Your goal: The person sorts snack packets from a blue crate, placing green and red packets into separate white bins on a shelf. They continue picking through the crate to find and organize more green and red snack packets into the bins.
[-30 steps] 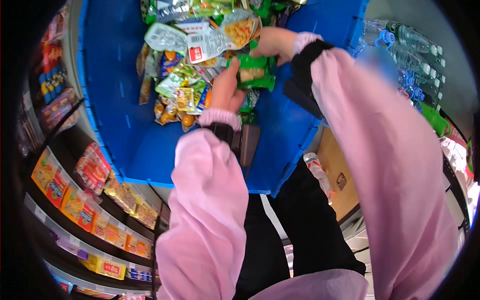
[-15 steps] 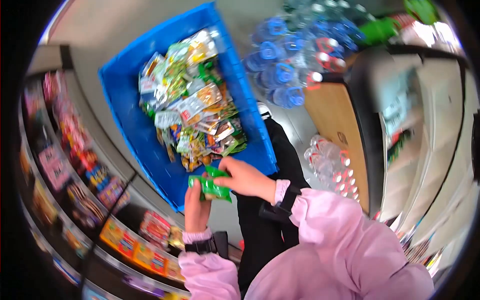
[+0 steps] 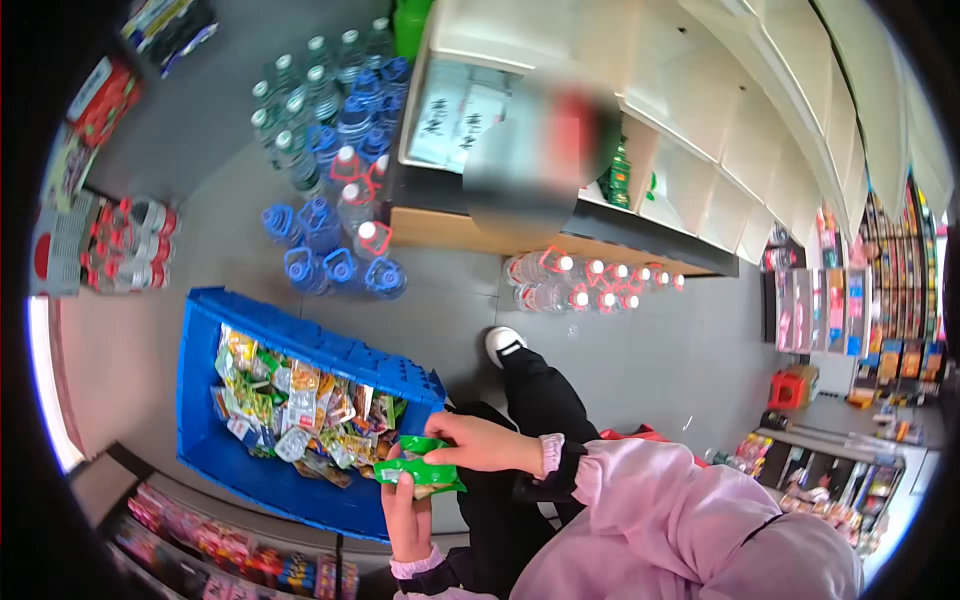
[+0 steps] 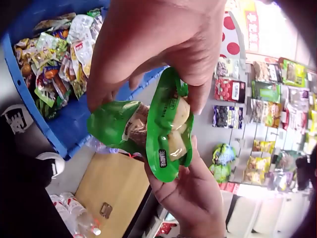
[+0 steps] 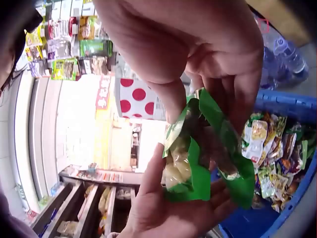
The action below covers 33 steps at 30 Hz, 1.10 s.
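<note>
Two small green snack packets (image 3: 408, 468) are held between both hands, above the near end of the blue crate. In the left wrist view, one packet (image 4: 157, 130) shows pale, rounded pieces through its clear front. Beside it, the other packet (image 4: 111, 121) has brown contents. My left hand (image 3: 408, 520) grips them from below, thumb up against the green wrapping. From the other side, my right hand (image 3: 485, 445) pinches them with thumb and fingers. Mixed snack packets (image 3: 300, 405) lie heaped inside the blue crate (image 3: 290, 498), which rests on the floor.
Large water bottles (image 3: 340, 190) stand on the floor beyond the crate, with smaller bottles (image 3: 570, 283) along the base of a white shelf unit (image 3: 640, 90). Snack shelves (image 3: 215, 540) border the crate's near-left side. A shoe (image 3: 506, 346) is beside the crate.
Both hands have come up out of the crate's heap, bringing the green packets towards the body. The head view has turned, showing more bottles and shelves, with the crate now lower left.
</note>
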Tool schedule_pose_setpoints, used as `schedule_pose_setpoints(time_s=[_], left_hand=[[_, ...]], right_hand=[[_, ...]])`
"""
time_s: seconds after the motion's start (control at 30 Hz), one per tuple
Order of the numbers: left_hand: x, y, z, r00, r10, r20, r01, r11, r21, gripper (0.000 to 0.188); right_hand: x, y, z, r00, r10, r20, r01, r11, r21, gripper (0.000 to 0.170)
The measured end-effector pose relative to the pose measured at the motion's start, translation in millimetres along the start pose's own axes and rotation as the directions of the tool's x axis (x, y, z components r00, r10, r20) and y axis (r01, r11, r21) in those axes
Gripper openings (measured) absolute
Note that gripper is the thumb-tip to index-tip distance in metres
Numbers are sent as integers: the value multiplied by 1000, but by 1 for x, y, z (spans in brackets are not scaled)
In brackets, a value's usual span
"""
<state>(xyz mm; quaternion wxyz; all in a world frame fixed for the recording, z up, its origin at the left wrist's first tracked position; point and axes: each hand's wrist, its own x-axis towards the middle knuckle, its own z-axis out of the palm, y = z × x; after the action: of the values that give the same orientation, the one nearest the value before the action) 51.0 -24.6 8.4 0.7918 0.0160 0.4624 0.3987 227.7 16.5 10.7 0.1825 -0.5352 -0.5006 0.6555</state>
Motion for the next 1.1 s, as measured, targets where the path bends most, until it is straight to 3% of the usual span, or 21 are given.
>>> schedule_pose_setpoints(time_s=[0.1, 0.13, 0.17, 0.23, 0.37, 0.43, 0.47, 0.57, 0.6, 0.7, 0.73, 0.83, 0.9, 1.0, 1.1], left_hand=[[27, -8, 36, 994, -78, 73, 68, 990, 125, 51], [35, -14, 49, 992, -87, 94, 70, 981, 179, 50], [43, -20, 62, 989, -99, 113, 70, 970, 233, 49], [56, -33, 97, 981, -137, 140, 91, 951, 296, 41], [84, -71, 146, 968, -187, 165, 100, 897, 431, 32], [99, -97, 168, 962, -193, 194, 81, 877, 473, 30], [103, -110, 189, 964, -172, 204, 65, 894, 443, 25], [115, -145, 257, 947, -174, 270, 56, 917, 395, 22], [121, -160, 276, 944, -163, 288, 31, 910, 412, 22], [148, -210, 331, 922, -73, 379, -122, 877, 465, 23], [156, -222, 352, 926, -87, 367, -108, 871, 478, 22], [187, -256, 409, 938, -54, 342, -124, 870, 477, 22], [229, -290, 427, 924, 64, 376, -288, 763, 579, 22], [273, -318, 451, 943, 138, 304, -299, 757, 581, 21], [308, -343, 467, 923, 351, 156, -377, 752, 540, 25]], right_hand=[[-23, 20, -32, 984, 9, -178, 10, 994, 107, 31], [-32, 19, -48, 979, 71, -190, -46, 990, 133, 31], [-38, 36, -55, 967, 45, -251, 0, 985, 175, 35], [-55, 42, -83, 953, 162, -258, -88, 956, 279, 36], [-84, 53, -132, 866, 226, -447, 6, 888, 460, 42], [-97, 69, -157, 803, 176, -569, 69, 921, 383, 41], [-108, 70, -176, 784, 230, -577, 8, 925, 380, 39], [-139, 71, -230, 705, 215, -675, 146, 888, 436, 32], [-149, 80, -250, 667, 177, -724, 171, 909, 381, 32], [-174, 98, -318, 635, 229, -738, 214, 865, 453, 31], [-178, 103, -342, 603, 232, -763, 222, 870, 439, 31], [-183, 121, -417, 630, 201, -750, 181, 901, 394, 33], [-176, 137, -461, 610, 228, -759, 130, 916, 380, 33], [-156, 158, -504, 640, 230, -733, 141, 903, 406, 36], [-136, 183, -531, 712, 309, -631, 98, 846, 525, 37]])
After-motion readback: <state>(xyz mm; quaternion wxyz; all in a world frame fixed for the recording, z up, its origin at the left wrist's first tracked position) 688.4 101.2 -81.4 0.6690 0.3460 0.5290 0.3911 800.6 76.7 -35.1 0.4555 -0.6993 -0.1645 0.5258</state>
